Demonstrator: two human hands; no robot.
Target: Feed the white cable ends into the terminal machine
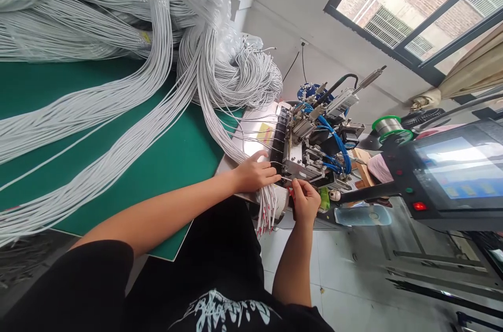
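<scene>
My left hand (255, 173) lies over the near end of a bundle of thin white cables, its fingertips closed on one white cable (286, 179) beside the machine. The same cable runs across to my right hand (305, 201), whose thumb and index finger pinch its end. Under my left hand hang the cut ends (267, 209) of the bundle, with reddish tips. Something red and dark shows at my right palm, too covered to name. Just beyond both hands stands a bench machine (301, 156) with metal clamps and blue air tubes; several cables lead into its front edge.
Large coils of white cable (239, 70), partly in clear plastic, lie on the green table (168, 159). At the right are a control screen (456, 169) with a lit red button and a spool of solder-like wire (392, 128). A wall and window stand behind.
</scene>
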